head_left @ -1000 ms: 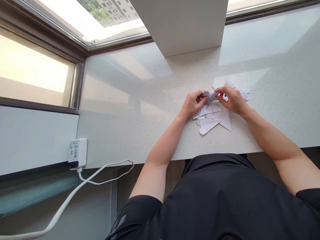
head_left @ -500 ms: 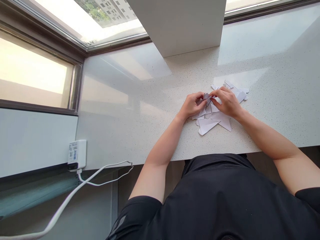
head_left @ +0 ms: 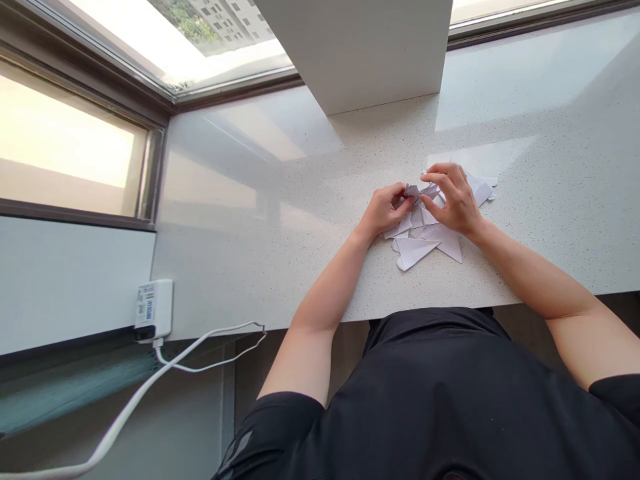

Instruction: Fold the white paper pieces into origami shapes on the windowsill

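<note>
A small folded paper piece (head_left: 412, 191) is pinched between the thumb and fingers of my left hand (head_left: 384, 210). Just to its right is my right hand (head_left: 454, 200), thumb and fingers spread apart, close to the piece's right end. Whether the thumb touches the paper is hard to see. Beneath both hands lies a loose pile of white folded paper pieces (head_left: 443, 239), several of them pointed. One triangular paper piece (head_left: 416, 253) rests at the near side of the pile. My right hand hides part of the heap.
The speckled white countertop (head_left: 280, 253) runs along the windows. A white pillar (head_left: 380, 53) rises from its back. At the left stands a white power adapter (head_left: 161, 308) with a white cable (head_left: 130, 410) curving below the counter's front edge.
My right hand's fingers have lifted off the folded paper and spread apart. My left hand stays in place with the paper, which appears slightly turned.
</note>
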The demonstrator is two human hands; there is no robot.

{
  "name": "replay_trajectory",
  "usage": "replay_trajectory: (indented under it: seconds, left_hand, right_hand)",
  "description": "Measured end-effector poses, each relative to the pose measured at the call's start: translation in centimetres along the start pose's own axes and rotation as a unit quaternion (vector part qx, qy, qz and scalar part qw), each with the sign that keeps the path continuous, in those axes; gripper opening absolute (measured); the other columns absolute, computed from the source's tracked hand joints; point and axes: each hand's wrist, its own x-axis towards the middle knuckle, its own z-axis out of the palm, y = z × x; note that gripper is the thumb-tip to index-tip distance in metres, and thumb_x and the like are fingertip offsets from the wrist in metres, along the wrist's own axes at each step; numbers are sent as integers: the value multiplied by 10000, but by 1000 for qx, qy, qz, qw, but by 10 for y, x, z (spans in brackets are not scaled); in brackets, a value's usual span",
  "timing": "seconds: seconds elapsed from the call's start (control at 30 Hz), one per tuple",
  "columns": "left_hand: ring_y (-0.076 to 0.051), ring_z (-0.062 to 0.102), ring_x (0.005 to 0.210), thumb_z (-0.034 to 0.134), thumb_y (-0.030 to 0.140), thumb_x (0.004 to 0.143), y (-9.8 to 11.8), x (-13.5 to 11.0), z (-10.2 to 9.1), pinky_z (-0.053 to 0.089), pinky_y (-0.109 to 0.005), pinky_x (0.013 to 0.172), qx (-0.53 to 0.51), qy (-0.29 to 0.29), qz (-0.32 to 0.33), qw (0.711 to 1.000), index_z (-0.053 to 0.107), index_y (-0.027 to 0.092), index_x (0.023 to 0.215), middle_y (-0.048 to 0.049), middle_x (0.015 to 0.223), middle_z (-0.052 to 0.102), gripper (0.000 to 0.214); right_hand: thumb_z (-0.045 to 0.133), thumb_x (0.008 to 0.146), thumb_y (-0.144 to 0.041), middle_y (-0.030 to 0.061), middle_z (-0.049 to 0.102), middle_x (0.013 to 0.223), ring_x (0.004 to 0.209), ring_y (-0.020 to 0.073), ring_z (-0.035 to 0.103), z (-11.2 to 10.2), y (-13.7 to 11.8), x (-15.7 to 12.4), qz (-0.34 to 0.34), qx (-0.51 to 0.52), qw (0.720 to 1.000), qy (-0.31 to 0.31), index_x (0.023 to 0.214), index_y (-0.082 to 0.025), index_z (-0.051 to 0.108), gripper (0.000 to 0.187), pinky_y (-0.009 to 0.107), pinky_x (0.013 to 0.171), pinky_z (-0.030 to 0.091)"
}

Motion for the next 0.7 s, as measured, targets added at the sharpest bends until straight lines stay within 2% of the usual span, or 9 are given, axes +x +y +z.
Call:
replay_trajectory:
  seconds: [0.1,0.2,0.33,0.47,0.53,0.63,0.7]
  left_hand:
    - [-174,639,750,796,597,1207,-4,0,1,530,-352,712,-17,18,-8,1000,726,258,980,-18,858,737,414]
    - [-189,722,810,809,560,1202,-8,0,1,587,-355,748,-31,40,-18,999,765,256,1020,-34,913,793,357]
    - [-216,823,942,810,493,1200,-12,1,1,667,-371,849,-42,46,-20,998,826,250,1099,-69,1037,879,264]
    - [-256,843,1111,812,445,1197,-14,1,0,689,-414,948,-10,30,9,999,889,259,1197,-123,1234,901,201]
    - [-257,815,1078,831,406,1177,-14,1,-1,673,-419,929,28,31,15,999,911,260,1187,-119,1186,868,167]
    - [-234,741,915,829,363,1167,-14,1,-3,628,-407,848,67,18,6,998,918,265,1177,-74,1008,803,133]
    - [-225,722,876,817,361,1170,-14,0,-4,613,-401,831,71,2,-3,997,906,266,1181,-62,982,813,131]
  right_hand:
    - [781,1192,-592,214,722,1572,1410,499,731,-4,7,1,64,15,997,40,1648,-332,698,532,790,1127,690]
    - [870,1113,-675,190,773,1394,1195,422,771,-7,12,2,93,40,995,22,1593,-288,706,638,678,1041,718]
    - [892,1090,-616,86,801,1054,920,315,750,-7,11,4,110,93,988,-53,1403,-267,753,488,534,923,678]
    - [798,1146,-548,74,825,972,844,289,725,-7,4,7,108,102,986,-71,1202,-272,785,281,497,901,640]
    - [773,1158,-530,77,833,959,839,291,713,-7,3,8,102,96,988,-69,1146,-274,800,258,497,907,632]
    - [769,1158,-505,82,834,937,845,303,706,-8,4,9,97,84,989,-75,1126,-271,817,241,503,919,625]
    - [764,1161,-478,81,827,917,858,312,710,-9,5,9,97,76,989,-82,1125,-269,822,220,504,930,620]
